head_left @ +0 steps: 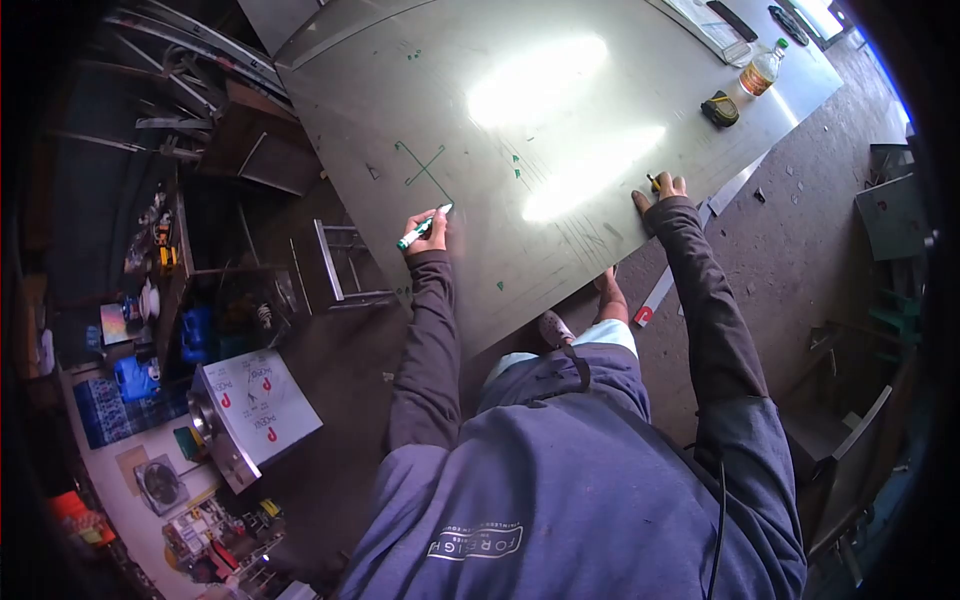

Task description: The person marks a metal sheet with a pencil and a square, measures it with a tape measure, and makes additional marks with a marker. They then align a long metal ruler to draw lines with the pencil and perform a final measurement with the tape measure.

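Grey metal sheet [350, 120], smooth and shiny, spreads out in front of the person, with two bright bands of light reflected across it. Over its left part, the left hand [432, 232] has its fingers closed round a green and white marker [412, 238], held at a slant, its tip at the lower end of a long green line. That line crosses a shorter one in a green cross [423, 168]; smaller green marks [516, 168] are scattered elsewhere on the surface. The right hand [667, 192] rests near the sheet's right edge, thumb spread a little from the other fingers, with a small yellow and black object [655, 183] between them; whether it is gripped or only touched I cannot tell. Beyond this hand, a black and yellow tape measure [719, 109] lies near a clear bottle [763, 70] with a green cap and an orange label. Below the edge, on the floor, is a pale strip [660, 292] with a red mark at one end.
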`<act>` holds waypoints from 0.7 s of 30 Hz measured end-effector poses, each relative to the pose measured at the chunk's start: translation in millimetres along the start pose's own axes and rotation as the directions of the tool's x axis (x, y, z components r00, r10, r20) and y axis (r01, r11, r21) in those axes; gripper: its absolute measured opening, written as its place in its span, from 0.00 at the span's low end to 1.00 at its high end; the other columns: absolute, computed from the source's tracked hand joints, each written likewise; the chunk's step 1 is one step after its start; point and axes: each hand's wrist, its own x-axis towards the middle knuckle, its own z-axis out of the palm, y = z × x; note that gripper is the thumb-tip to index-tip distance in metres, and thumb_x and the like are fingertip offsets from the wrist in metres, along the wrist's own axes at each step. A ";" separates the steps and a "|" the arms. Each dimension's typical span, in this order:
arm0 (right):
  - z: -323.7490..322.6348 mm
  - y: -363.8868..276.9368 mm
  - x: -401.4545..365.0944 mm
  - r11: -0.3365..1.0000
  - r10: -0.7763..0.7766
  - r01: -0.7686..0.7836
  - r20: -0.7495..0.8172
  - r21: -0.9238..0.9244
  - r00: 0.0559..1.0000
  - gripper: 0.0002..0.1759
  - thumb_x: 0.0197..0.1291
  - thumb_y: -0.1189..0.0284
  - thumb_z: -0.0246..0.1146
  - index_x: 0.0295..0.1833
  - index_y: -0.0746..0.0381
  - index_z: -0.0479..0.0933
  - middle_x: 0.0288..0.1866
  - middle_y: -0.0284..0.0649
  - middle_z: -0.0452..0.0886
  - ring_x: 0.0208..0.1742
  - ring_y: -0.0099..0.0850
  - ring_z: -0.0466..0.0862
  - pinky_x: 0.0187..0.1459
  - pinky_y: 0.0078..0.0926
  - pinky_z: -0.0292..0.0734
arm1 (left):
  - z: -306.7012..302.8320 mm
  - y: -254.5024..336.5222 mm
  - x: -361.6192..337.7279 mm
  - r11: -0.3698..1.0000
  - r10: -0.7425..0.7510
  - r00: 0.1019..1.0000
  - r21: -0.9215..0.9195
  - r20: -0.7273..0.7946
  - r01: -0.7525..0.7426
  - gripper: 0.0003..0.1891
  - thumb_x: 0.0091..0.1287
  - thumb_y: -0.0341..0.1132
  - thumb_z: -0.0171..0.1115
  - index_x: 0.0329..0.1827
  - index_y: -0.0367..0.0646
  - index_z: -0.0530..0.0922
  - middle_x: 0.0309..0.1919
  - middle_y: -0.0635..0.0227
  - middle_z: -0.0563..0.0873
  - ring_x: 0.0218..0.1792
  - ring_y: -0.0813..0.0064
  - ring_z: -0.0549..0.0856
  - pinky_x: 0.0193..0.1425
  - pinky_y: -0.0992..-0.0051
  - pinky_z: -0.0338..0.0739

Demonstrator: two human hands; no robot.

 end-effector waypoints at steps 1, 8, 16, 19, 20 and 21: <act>1.3 -0.2 -0.4 1.000 0.004 -0.004 -0.032 -0.001 0.999 0.34 0.49 0.49 0.66 0.54 0.61 0.68 0.49 0.54 0.71 0.48 0.51 0.78 0.49 0.42 0.75 | -1.0 -0.2 -1.0 1.000 0.014 1.000 -0.007 -0.011 -0.014 0.09 0.58 0.31 0.69 0.35 0.38 0.77 0.24 0.69 0.82 0.24 0.84 0.79 0.29 0.83 0.76; -5.9 -6.4 -2.2 1.000 0.007 -0.007 0.005 -0.014 1.000 0.35 0.49 0.47 0.67 0.54 0.62 0.68 0.49 0.54 0.71 0.49 0.51 0.78 0.49 0.42 0.75 | -14.5 -16.8 6.0 0.997 0.028 0.998 0.075 -0.057 -0.024 0.10 0.58 0.33 0.69 0.35 0.38 0.77 0.23 0.70 0.82 0.23 0.84 0.78 0.28 0.83 0.75; -7.2 -7.7 0.1 0.999 0.011 -0.010 0.034 -0.035 0.999 0.38 0.48 0.46 0.65 0.56 0.63 0.69 0.52 0.55 0.69 0.52 0.51 0.78 0.52 0.43 0.75 | -12.9 -2.6 2.7 0.999 -0.025 0.999 -0.031 -0.023 0.024 0.09 0.60 0.32 0.67 0.36 0.38 0.75 0.24 0.69 0.82 0.22 0.84 0.78 0.27 0.83 0.75; -8.7 -5.9 0.4 0.999 0.012 -0.010 0.049 -0.037 0.999 0.39 0.47 0.45 0.66 0.56 0.64 0.69 0.52 0.55 0.69 0.51 0.51 0.78 0.51 0.42 0.75 | -13.7 7.0 -6.5 0.996 -0.055 0.998 -0.072 -0.013 0.054 0.08 0.61 0.30 0.65 0.37 0.38 0.74 0.24 0.68 0.82 0.22 0.83 0.78 0.28 0.83 0.75; -8.5 -4.7 -0.2 0.999 -0.012 0.014 0.051 -0.030 0.999 0.40 0.46 0.45 0.67 0.56 0.64 0.69 0.52 0.55 0.70 0.51 0.52 0.78 0.51 0.42 0.75 | -15.6 22.6 -20.2 0.997 -0.025 0.998 -0.066 0.052 0.028 0.08 0.61 0.29 0.65 0.37 0.38 0.74 0.24 0.69 0.82 0.22 0.84 0.78 0.29 0.83 0.75; -8.7 -3.5 0.1 0.999 -0.036 0.037 0.051 -0.022 0.998 0.40 0.45 0.45 0.67 0.55 0.64 0.69 0.52 0.55 0.70 0.51 0.52 0.78 0.51 0.42 0.75 | -17.2 34.7 -35.8 0.998 0.007 0.993 -0.063 0.118 0.000 0.08 0.62 0.29 0.64 0.37 0.38 0.74 0.25 0.69 0.81 0.23 0.84 0.77 0.30 0.83 0.75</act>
